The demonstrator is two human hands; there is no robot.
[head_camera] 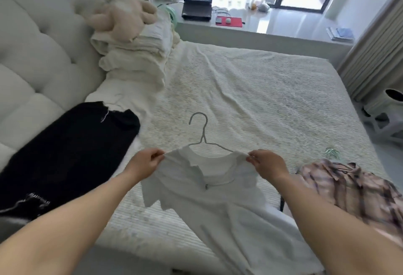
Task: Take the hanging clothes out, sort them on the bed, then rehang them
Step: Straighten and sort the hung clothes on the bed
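A white top [209, 191] is being held up above the bed [250, 91], pinched at one shoulder by the fingers of the left hand [145, 163] and at the other by those of the right hand [267, 164]. Between the fingers, a wire hanger [201, 131] is sitting in the neckline, hook pointing away. A black garment [65, 148] is lying left of the fingers, a plaid shirt [349, 187] right. Sorting or rehanging is judged underway; next, the shoulders probably need seating squarely on the hanger.

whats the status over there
Left hand and right hand pinch white shirt shoulders. Wire hanger inside. Nothing blocking.
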